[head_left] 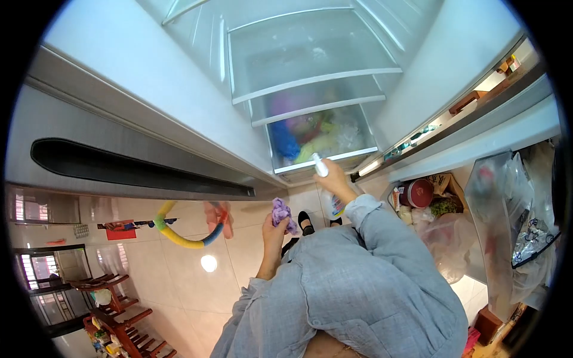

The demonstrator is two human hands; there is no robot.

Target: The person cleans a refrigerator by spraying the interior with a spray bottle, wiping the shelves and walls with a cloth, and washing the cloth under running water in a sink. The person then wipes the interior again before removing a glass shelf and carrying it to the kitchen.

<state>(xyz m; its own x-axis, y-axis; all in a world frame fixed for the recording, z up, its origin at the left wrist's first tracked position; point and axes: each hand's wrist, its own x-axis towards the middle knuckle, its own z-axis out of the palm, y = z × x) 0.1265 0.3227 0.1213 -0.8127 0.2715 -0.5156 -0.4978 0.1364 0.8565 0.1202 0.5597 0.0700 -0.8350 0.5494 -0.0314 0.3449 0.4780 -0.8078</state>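
My right hand (pixel 336 180) is wrapped round the neck of a spray bottle (pixel 321 166). Its white nozzle points up toward the open refrigerator, and part of the labelled body shows below my wrist. A crumpled purple cloth (pixel 282 210) is bunched in my left hand (pixel 274 231), held lower and to the left. Just beyond the bottle is the bottom compartment's front edge (pixel 352 154), with coloured plastic bags (pixel 316 140) behind it. Above them sits a glass shelf (pixel 298 53) with a few whitish marks on its surface.
A refrigerator door with a black handle (pixel 140 167) stands at my left. On the right, the other door's bins hold plastic bags (pixel 528 221). A box of goods with a dark red tub (pixel 416 193) is on the floor. A yellow-blue ring (pixel 179 240) lies behind me.
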